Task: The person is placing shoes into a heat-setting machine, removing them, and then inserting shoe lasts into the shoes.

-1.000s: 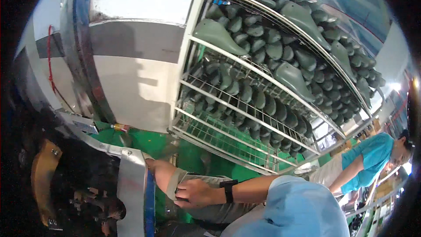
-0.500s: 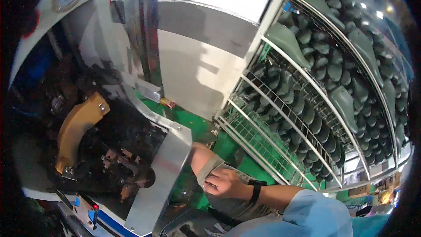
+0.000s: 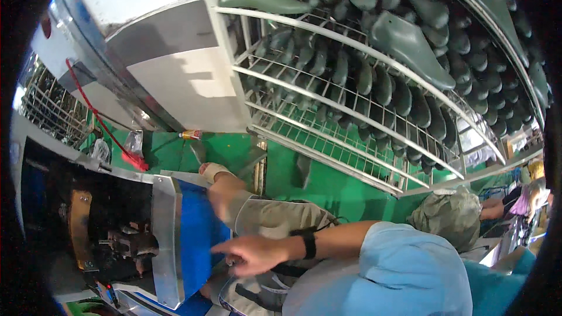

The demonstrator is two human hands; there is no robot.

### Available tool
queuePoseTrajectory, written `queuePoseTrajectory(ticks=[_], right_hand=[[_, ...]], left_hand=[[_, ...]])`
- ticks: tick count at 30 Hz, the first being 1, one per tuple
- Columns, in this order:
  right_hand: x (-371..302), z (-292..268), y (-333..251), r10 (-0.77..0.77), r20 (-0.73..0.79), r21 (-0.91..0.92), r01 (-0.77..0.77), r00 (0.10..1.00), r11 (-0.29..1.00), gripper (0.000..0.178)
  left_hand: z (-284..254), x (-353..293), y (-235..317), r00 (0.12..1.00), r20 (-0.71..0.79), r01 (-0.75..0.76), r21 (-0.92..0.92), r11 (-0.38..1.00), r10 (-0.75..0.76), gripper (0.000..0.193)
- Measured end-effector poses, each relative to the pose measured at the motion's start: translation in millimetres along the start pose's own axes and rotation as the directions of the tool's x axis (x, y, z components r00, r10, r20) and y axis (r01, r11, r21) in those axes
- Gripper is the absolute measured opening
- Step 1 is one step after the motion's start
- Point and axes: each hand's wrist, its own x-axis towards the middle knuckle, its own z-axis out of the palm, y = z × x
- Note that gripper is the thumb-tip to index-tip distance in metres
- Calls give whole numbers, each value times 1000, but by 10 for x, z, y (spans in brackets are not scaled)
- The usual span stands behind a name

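Note:
My right hand (image 3: 252, 256), with a black band at its wrist, reaches left over my lap beside a blue panel (image 3: 202, 231). Its index finger stretches toward that panel, slightly blurred. Whether the fingertip touches cannot be told, and nothing shows in the hand. A silvery metal plate (image 3: 167, 240) edges the panel on the dark machine. Inside the machine stand a curved tan piece (image 3: 79, 228) and a dark mechanism (image 3: 132, 243). Beneath my arm lie my olive shorts (image 3: 278, 217). A beige band (image 3: 215, 172) wraps the far part of my bare leg. My left hand is out of view.
A white wire rack (image 3: 351, 146) loaded with dark green shoe lasts (image 3: 410, 47) rises ahead and right. Green floor (image 3: 225, 147) runs beneath it. A red cord (image 3: 88, 102) hangs at left. Another person's limb (image 3: 492, 208) shows at far right.
My right hand has let go of the beige band and moved left toward the machine. My leg has moved outward. The view has turned, shifting the machine and rack left.

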Motion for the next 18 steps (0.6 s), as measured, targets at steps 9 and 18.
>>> queuePoseTrajectory(ticks=[9, 18], right_hand=[[-8, -83, -1044, -374, -136, 730, 348, 917, 589, 90], [-523, -301, -229, -73, 686, 709, -688, 723, -152, 75]], left_hand=[[910, -1358, 601, 957, 237, 234, -300, 925, -165, 52], [834, -1395, 305, 263, 964, 561, -132, 817, -25, 30]])
